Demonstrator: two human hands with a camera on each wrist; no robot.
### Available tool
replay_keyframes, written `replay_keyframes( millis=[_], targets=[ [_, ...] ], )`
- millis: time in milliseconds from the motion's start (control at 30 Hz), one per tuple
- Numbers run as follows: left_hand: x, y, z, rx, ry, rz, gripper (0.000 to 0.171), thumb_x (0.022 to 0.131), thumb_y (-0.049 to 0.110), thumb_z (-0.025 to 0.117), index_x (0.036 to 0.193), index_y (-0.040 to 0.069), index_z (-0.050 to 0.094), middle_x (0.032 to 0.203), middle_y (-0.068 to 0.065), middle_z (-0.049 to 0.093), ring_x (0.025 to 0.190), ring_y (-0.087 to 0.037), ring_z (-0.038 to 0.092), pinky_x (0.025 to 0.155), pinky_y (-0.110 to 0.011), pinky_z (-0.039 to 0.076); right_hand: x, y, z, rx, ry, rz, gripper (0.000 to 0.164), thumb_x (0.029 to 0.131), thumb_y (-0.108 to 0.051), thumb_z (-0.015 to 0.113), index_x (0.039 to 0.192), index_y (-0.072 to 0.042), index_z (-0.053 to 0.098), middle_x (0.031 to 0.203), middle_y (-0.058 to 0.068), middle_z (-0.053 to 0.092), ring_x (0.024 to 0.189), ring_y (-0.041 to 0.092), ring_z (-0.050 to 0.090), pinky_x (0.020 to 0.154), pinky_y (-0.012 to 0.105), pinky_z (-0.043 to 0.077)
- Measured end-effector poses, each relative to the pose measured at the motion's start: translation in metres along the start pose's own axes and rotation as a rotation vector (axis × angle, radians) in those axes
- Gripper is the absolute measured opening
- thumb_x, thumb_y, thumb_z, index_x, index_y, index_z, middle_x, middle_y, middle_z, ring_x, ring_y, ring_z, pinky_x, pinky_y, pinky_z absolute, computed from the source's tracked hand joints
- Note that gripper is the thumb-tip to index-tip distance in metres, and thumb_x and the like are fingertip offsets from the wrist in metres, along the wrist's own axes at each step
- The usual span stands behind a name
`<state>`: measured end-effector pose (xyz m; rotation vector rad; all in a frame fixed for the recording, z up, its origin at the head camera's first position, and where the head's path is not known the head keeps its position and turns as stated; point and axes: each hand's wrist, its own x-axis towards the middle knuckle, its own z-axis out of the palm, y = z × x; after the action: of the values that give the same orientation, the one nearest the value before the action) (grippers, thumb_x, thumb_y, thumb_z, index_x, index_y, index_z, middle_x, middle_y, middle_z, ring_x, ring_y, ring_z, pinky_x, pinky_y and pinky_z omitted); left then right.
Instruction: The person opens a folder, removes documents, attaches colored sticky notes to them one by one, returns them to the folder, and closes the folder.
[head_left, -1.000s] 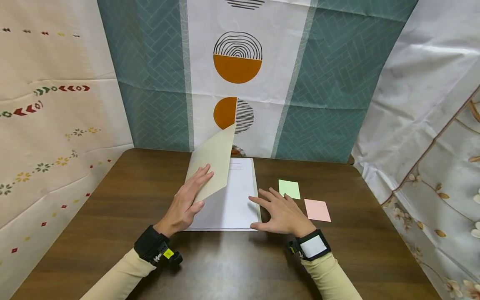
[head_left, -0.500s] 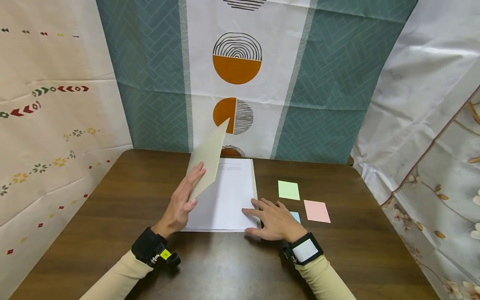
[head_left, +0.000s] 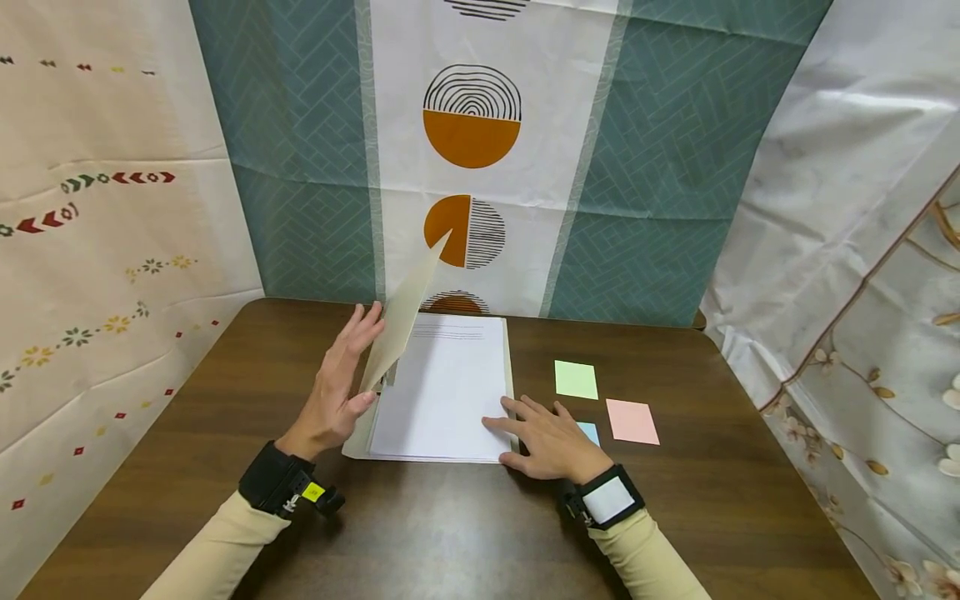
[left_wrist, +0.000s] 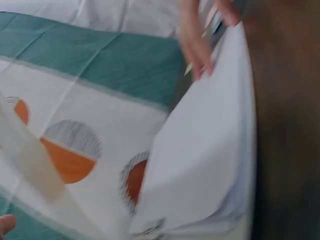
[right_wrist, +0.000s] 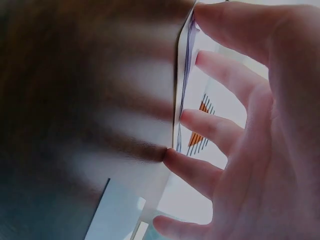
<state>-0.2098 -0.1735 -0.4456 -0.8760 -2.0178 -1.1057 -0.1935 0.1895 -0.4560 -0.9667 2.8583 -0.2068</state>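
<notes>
A cream folder [head_left: 362,442] lies on the table with its cover [head_left: 405,321] standing up at a steep tilt. My left hand [head_left: 333,387] is at the outer left side of that cover, fingers extended and thumb apart near its lower corner. White printed sheets [head_left: 450,404] lie inside; a metal clip [left_wrist: 152,230] shows at their bound edge in the left wrist view. My right hand [head_left: 551,442] rests on the folder's right edge, fingers spread, with the fingertips [right_wrist: 187,117] along the edge of the sheets in the right wrist view.
Right of the folder lie a green sticky note [head_left: 576,380] and a pink sticky note [head_left: 632,422]. A blue sticky note [head_left: 589,433] is partly hidden by the right hand. A patterned cloth [head_left: 480,150] hangs behind the brown table [head_left: 420,533].
The cover has swung further left, exposing more of the sheets and the clip. My left hand has moved left from its inner face to its outer side. My right hand shifted slightly left and down.
</notes>
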Motion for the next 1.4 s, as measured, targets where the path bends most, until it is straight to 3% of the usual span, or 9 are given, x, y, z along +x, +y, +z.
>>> replay_keyframes(
  millis=[167,233,367,433,567,867,1000,1167,1400],
  targets=[
    [0.011,-0.002,-0.019,-0.001,0.019,0.113,0.087,0.108,0.071,0.046,0.170,0.009,0.045,0.187,-0.007,0.034,0.179,-0.032,0.020,0.123,-0.094,0.014,0.000,0.001,0.001,0.006,0.004,0.000,0.056,0.106,-0.042,0.072,0.161,-0.031,0.063,0.176,0.014,0.052,0.162,0.048,0.052,0.121,0.087,0.038],
    [0.015,0.001,-0.025,0.007,0.017,0.150,0.077,0.108,0.056,0.050,0.170,0.011,0.046,0.187,-0.006,0.034,0.179,-0.033,0.019,0.126,-0.090,0.015,0.000,0.002,0.002,0.010,0.003,0.001,0.056,0.106,-0.042,0.072,0.160,-0.031,0.063,0.176,0.014,0.052,0.162,0.048,0.051,0.121,0.087,0.037],
    [0.023,0.011,-0.035,0.073,0.003,0.201,0.086,0.084,0.020,0.054,0.170,0.017,0.047,0.188,-0.003,0.031,0.180,-0.035,0.017,0.129,-0.080,0.019,0.001,0.002,0.003,0.015,0.006,-0.001,0.056,0.106,-0.042,0.073,0.160,-0.030,0.064,0.175,0.015,0.053,0.162,0.048,0.051,0.121,0.088,0.037],
    [0.026,0.016,-0.039,0.114,-0.009,0.226,0.099,0.073,0.013,0.053,0.171,0.022,0.046,0.189,-0.002,0.030,0.180,-0.035,0.017,0.131,-0.075,0.021,0.001,0.002,0.003,0.016,0.007,-0.001,0.056,0.106,-0.042,0.073,0.160,-0.030,0.064,0.176,0.015,0.052,0.162,0.048,0.051,0.121,0.088,0.037],
    [0.031,0.023,-0.045,0.173,-0.024,0.278,0.107,0.067,0.010,0.052,0.173,0.027,0.044,0.189,-0.002,0.029,0.180,-0.036,0.017,0.135,-0.065,0.021,0.001,0.001,0.004,0.017,0.004,0.001,0.056,0.106,-0.042,0.073,0.160,-0.030,0.064,0.176,0.015,0.052,0.162,0.048,0.051,0.121,0.088,0.037],
    [0.037,0.029,-0.055,0.329,-0.048,0.356,0.097,0.069,0.014,0.051,0.166,0.020,0.056,0.186,-0.001,0.036,0.179,-0.033,0.022,0.141,-0.053,0.017,0.001,0.001,0.004,0.019,0.007,-0.001,0.056,0.106,-0.042,0.072,0.160,-0.030,0.064,0.175,0.015,0.053,0.162,0.048,0.051,0.121,0.088,0.036],
    [0.039,0.031,-0.058,0.393,-0.059,0.388,0.084,0.069,0.014,0.048,0.151,0.010,0.067,0.175,-0.009,0.055,0.178,-0.027,0.025,0.141,-0.046,0.017,0.001,0.001,0.004,0.019,0.011,-0.003,0.056,0.105,-0.042,0.073,0.160,-0.030,0.064,0.175,0.015,0.053,0.161,0.048,0.052,0.121,0.088,0.037],
    [0.042,0.032,-0.064,0.407,-0.039,0.396,0.069,0.074,0.016,0.050,0.137,0.006,0.075,0.150,-0.021,0.073,0.176,-0.022,0.032,0.120,-0.058,0.036,0.000,0.000,0.004,0.021,0.014,-0.002,0.057,0.105,-0.042,0.073,0.160,-0.029,0.064,0.175,0.016,0.053,0.161,0.049,0.052,0.120,0.089,0.036],
    [0.041,0.029,-0.073,0.423,0.015,0.388,0.051,0.080,0.020,0.053,0.122,0.005,0.079,0.142,-0.023,0.076,0.170,-0.026,0.044,0.104,-0.064,0.040,0.000,0.000,0.003,0.027,0.010,0.003,0.056,0.106,-0.042,0.072,0.160,-0.030,0.064,0.176,0.015,0.052,0.162,0.048,0.051,0.120,0.088,0.037]
  ],
)
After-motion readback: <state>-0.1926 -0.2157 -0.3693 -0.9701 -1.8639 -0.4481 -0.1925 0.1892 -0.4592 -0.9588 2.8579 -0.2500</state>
